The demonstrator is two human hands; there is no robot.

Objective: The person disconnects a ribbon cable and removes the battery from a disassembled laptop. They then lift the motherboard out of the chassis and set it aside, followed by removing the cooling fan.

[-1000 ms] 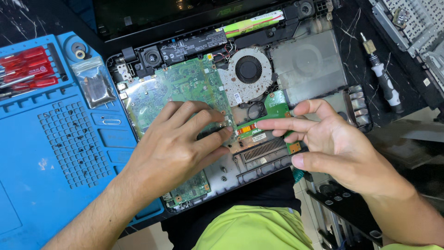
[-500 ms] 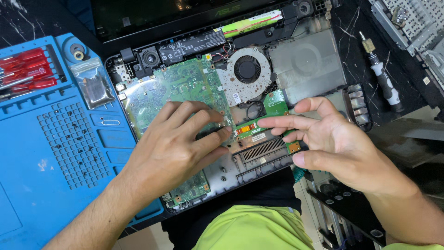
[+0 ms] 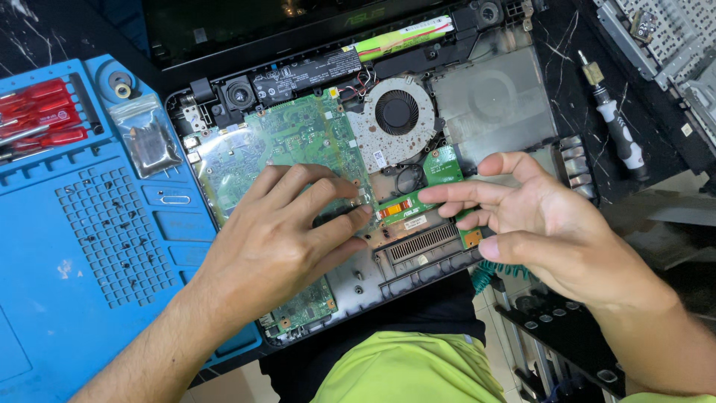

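The opened laptop shell (image 3: 492, 112) is holding a green circuit board (image 3: 298, 142), a round fan (image 3: 395, 112) and a battery (image 3: 403, 37). My left hand (image 3: 276, 239) is pressing flat on the board, grasping nothing. My right hand (image 3: 552, 224), fingers spread and released, is touching a small green card (image 3: 418, 205) below the fan. A screwdriver (image 3: 615, 127) is lying right of the shell, a blue mat (image 3: 89, 246) left.

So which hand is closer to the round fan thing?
The right hand, though only by a little. Its fingertips sit just below and right of the cooling fan, over the small green board. The left hand lies flat on the motherboard, below and left of the fan.
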